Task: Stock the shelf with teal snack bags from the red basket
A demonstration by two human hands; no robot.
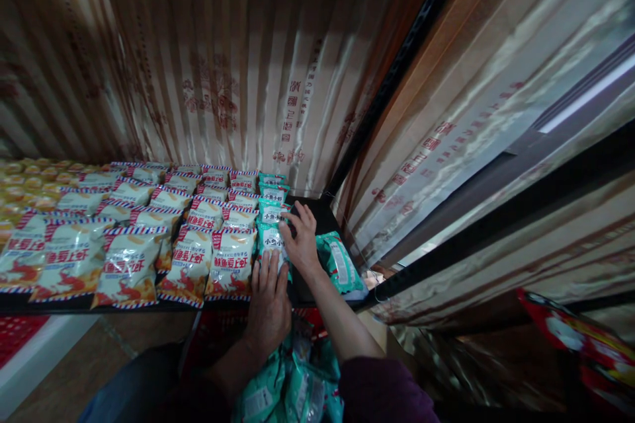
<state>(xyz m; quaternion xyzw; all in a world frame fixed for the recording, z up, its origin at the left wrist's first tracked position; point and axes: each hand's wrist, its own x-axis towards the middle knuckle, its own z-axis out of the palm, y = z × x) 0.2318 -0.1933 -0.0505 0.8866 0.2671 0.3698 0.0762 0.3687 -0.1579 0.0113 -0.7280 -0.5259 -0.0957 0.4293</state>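
A row of teal snack bags (272, 236) stands front to back on the black shelf (320, 217). Against the lower front of the nearest teal bag lies my left hand (270, 297), its fingers stretched out. My right hand (301, 241) touches the right side of the same bag, fingers apart and slightly curved. To the right of that hand another teal snack bag (340, 264) lies flat on the shelf. Below the shelf edge, more teal bags (305, 386) are piled in a red basket (218, 330), partly hidden by my arms.
Several rows of white snack bags (129, 264) with striped edges fill the shelf to the left, with yellow packs (30, 188) beyond. Pleated curtains (238, 66) hang behind. A black post (397, 73) and a slanting black rail (496, 211) bound the right side.
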